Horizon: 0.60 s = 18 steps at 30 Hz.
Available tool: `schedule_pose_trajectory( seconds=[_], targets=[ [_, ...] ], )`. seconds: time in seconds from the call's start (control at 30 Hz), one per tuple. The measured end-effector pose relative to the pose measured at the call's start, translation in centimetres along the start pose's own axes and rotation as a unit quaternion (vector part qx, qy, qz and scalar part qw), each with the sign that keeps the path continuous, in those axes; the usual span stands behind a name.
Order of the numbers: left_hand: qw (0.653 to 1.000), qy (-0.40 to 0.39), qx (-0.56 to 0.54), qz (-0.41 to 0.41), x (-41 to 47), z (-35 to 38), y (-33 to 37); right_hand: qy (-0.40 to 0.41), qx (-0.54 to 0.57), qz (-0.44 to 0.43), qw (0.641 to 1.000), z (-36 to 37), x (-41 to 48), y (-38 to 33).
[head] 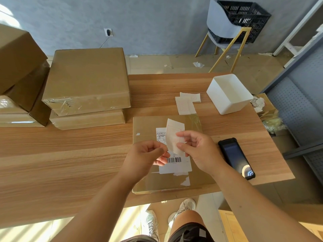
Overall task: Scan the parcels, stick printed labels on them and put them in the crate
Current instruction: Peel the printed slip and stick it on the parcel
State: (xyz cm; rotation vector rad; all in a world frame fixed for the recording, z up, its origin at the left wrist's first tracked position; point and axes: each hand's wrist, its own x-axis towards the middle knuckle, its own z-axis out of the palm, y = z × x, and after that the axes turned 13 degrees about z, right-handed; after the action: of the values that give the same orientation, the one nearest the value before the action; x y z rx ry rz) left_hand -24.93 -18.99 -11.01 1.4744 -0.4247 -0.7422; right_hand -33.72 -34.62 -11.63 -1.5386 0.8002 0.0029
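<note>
From the head camera we look down on a flat brown cardboard parcel (pixel 148 126) lying at the near edge of the pale wooden table (pixel 70 154). A white printed barcode sticker (pixel 174 165) is already on its top. Both hands meet just above it. The right hand (pixel 197 151) pinches a curled white label sheet (pixel 174 135) between thumb and fingertips. The left hand (pixel 146 154) has its fingers curled in at the sheet's lower edge, and we judge it's pinching a corner there to peel the sheet from its backing.

To do this well, we'd start at one corner and peel slowly, keeping the sticky face off the fingers. Then we'd lay one edge on bare cardboard and smooth across it, so no crease crosses the print.

The black handheld scanner (pixel 236 158) lies just to the right of the parcel, screen up. Beyond it sit loose white backing papers (pixel 186 105) and a white plastic tub (pixel 229 95). Big taped cardboard boxes (pixel 87 79) are stacked on the left. The black plastic crate (pixel 244 14) waits on a chair well behind the table, so placing the parcel there comes later.
</note>
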Motion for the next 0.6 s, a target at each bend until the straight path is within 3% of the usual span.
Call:
schedule_pose_trajectory(
  seconds=[0.6],
  targets=[
    [0.999, -0.021, 0.013, 0.023, -0.11, 0.29, -0.03, 0.032, -0.049, 0.02, 0.998, 0.03, -0.05, 0.16]
  ],
)
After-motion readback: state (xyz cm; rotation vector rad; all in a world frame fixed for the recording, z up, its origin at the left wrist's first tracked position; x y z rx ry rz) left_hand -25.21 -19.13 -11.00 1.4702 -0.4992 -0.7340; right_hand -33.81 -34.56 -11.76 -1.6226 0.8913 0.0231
